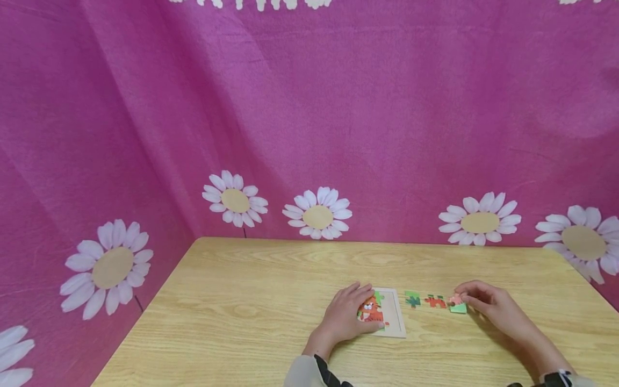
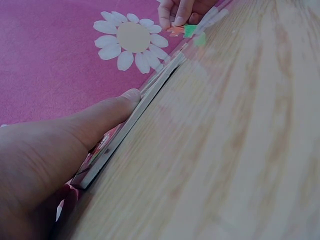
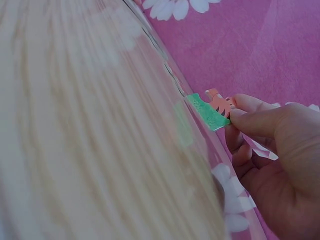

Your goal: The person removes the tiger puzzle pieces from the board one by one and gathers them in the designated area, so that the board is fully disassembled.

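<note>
At a grained table (image 1: 232, 312), the right hand (image 1: 495, 309) pinches a notched jigsaw piece (image 3: 208, 112).

Orange and green puzzle piece (image 3: 211, 111) with dark stripes.

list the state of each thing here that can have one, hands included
Puzzle tray: on the table, partly filled, pieces at left, right part bare
Green piece: loose on the table, outside the tray
Orange piece: loose, beside the green one, apart from it
Orange-and-green piece: pinched, out of the tray
Left hand: resting on the tray
Right hand: pinching the orange-and-green piece
</note>
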The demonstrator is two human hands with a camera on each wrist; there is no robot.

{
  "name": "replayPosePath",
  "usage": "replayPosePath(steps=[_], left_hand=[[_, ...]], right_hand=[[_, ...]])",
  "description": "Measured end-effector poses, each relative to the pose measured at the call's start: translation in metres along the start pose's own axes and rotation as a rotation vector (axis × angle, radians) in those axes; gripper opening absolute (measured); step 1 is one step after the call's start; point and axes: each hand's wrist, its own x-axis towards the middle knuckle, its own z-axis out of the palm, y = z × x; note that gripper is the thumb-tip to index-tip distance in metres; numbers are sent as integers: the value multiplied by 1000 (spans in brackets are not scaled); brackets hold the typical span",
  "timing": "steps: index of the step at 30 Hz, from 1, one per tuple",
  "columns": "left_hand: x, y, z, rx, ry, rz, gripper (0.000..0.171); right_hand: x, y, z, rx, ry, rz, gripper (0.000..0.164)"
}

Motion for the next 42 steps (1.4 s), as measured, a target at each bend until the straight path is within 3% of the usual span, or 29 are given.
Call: replayPosePath(steps=[12,42], left_hand=[[1,0,-1,12,-6,-2,74],[1,-1,0,2,-9,-12,72]], right_hand=[[1,2,-7,-37,8,41,15],[3,10,1,-62,33,-31,12]])
